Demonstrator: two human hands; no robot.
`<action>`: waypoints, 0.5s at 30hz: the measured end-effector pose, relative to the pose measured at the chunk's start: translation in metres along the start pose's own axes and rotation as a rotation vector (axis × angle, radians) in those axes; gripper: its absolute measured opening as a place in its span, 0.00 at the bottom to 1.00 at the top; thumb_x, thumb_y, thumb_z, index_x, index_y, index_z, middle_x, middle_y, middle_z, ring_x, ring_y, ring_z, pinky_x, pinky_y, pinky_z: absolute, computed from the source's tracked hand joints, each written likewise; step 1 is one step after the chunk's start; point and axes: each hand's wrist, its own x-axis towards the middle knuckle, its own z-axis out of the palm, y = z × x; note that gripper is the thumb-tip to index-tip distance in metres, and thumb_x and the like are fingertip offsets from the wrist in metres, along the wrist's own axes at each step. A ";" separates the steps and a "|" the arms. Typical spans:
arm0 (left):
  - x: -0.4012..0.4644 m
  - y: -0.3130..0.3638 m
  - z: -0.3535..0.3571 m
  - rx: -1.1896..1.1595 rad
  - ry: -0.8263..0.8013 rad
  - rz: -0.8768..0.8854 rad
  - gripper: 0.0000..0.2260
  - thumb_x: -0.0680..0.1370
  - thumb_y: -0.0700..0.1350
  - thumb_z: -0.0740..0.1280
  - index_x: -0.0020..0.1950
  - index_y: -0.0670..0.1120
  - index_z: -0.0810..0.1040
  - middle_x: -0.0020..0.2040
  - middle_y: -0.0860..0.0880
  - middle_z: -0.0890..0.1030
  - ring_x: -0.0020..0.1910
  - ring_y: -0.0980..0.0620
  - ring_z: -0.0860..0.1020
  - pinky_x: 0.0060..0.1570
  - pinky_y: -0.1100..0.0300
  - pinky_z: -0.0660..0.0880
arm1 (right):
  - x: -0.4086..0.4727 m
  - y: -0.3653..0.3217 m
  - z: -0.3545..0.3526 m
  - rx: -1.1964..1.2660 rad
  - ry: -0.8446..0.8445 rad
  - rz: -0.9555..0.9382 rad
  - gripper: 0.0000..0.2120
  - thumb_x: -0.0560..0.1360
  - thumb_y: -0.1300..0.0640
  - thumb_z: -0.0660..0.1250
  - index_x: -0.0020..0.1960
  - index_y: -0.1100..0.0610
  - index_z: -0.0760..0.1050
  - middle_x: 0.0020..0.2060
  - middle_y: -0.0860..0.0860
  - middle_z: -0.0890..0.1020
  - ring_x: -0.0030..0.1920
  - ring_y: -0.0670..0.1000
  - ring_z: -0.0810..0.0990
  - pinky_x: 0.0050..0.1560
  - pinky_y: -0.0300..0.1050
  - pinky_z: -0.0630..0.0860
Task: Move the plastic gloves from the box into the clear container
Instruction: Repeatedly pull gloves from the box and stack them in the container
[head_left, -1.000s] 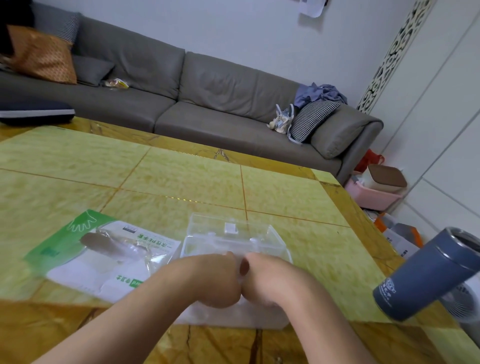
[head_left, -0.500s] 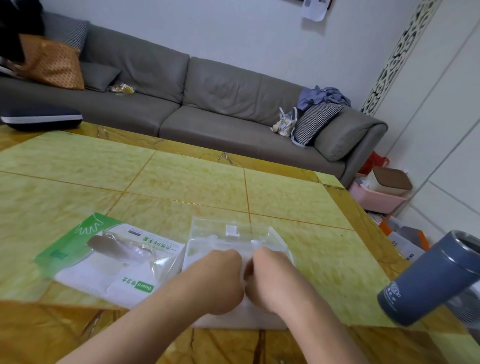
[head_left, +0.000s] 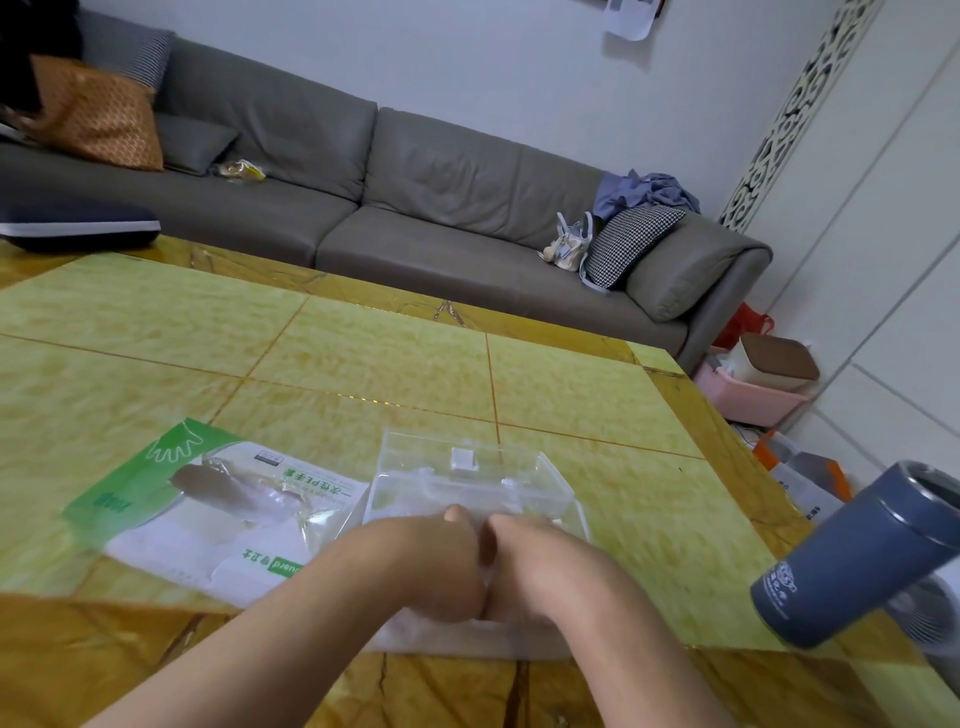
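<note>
— At the near edge of the table (head_left: 363, 364), what are the hands doing?

— The left hand (head_left: 415, 566) and right hand (head_left: 540, 566) are knuckle to knuckle, fingers curled down over the clear container (head_left: 467, 483). I can't tell whether they pinch the pale plastic gloves (head_left: 447, 636) beneath them.

— And the box?

— The green-and-white glove box (head_left: 208, 509) lies flat just left of the container.

— Anything changed?

— Half a second ago there was a small gap between the fists; now they touch. The grey tumbler (head_left: 862, 556) hasn't moved.
</note>
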 end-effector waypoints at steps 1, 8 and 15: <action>0.000 0.000 0.000 0.005 -0.007 0.003 0.23 0.81 0.47 0.64 0.69 0.37 0.60 0.45 0.43 0.79 0.54 0.39 0.81 0.51 0.46 0.75 | 0.000 0.000 0.000 -0.005 0.000 -0.002 0.21 0.74 0.51 0.71 0.65 0.51 0.73 0.60 0.54 0.78 0.52 0.55 0.79 0.45 0.46 0.75; -0.013 -0.001 -0.004 -0.081 0.195 0.121 0.15 0.82 0.39 0.59 0.67 0.45 0.76 0.61 0.44 0.80 0.58 0.43 0.80 0.56 0.51 0.78 | 0.004 0.003 0.006 0.033 0.155 0.043 0.10 0.71 0.55 0.65 0.50 0.48 0.81 0.45 0.49 0.84 0.47 0.54 0.86 0.42 0.44 0.78; -0.040 -0.031 -0.021 -0.336 0.664 0.224 0.09 0.78 0.44 0.62 0.51 0.52 0.82 0.43 0.55 0.83 0.41 0.54 0.81 0.43 0.53 0.82 | -0.021 -0.005 -0.003 -0.005 0.610 -0.019 0.08 0.73 0.60 0.59 0.39 0.53 0.76 0.34 0.48 0.79 0.35 0.54 0.79 0.30 0.45 0.71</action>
